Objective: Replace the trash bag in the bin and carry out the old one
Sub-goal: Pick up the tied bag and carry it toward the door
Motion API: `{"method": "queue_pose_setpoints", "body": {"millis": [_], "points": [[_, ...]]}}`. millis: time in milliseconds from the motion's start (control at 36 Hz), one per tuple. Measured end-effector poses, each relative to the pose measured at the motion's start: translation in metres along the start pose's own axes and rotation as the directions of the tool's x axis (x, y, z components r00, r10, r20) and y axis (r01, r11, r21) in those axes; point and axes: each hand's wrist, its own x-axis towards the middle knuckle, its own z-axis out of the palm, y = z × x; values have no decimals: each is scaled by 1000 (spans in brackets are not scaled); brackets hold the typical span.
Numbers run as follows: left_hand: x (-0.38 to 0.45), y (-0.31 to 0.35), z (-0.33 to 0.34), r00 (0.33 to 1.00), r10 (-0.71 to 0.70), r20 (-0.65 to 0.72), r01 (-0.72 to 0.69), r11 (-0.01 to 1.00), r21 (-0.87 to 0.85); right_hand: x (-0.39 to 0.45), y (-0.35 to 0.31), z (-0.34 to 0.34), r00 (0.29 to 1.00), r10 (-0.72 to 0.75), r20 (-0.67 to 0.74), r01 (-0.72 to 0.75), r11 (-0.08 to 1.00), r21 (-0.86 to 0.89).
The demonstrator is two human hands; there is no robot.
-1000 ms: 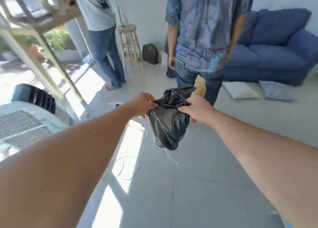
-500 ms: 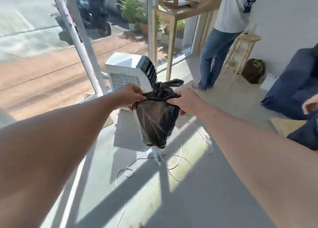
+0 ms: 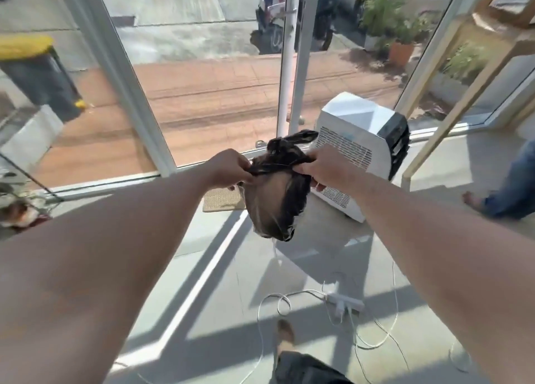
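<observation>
Hanging in mid-air at chest height, the small black plastic trash bag (image 3: 276, 192) is crinkled, glossy and thin enough that light shows brownish through its stretched middle; its bulged bottom tapers to a rounded sack, and a knotted tuft with one loose ear sticks up at the top. Left hand (image 3: 230, 168) pinches the bag's gathered neck from the left, fingers clenched on the film. Right hand (image 3: 325, 166) grips the neck from the right, fingers curled closed around the plastic. Both bare forearms extend straight forward, converging on the bag. Behind it stands a white boxy portable air conditioner (image 3: 359, 149) with slatted vents, on a smooth grey tiled floor (image 3: 220, 282). White cables (image 3: 289, 299) coil below.
</observation>
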Motion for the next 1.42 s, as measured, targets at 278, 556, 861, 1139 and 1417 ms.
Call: {"method": "queue_pose_setpoints", "body": {"millis": [278, 556, 861, 1139, 1417], "points": [[57, -104, -77, 937, -246, -249, 210, 964, -162, 152, -70, 88, 973, 5, 233, -41, 987, 154], [78, -229, -159, 852, -446, -273, 304, 847, -437, 265, -152, 203, 941, -17, 339, -73, 965, 251], [136, -400, -257, 838, -535, -107, 426, 765, -483, 381, -232, 362, 876, 246, 414, -338, 927, 164], [204, -507, -316, 792, -607, -68, 512, 721, -466, 470, -271, 456, 864, 228, 448, -341, 921, 189], [306, -635, -292, 745, -667, -2, 594, 665, -452, 588, -228, 552, 816, 288, 502, -346, 938, 25]]}}
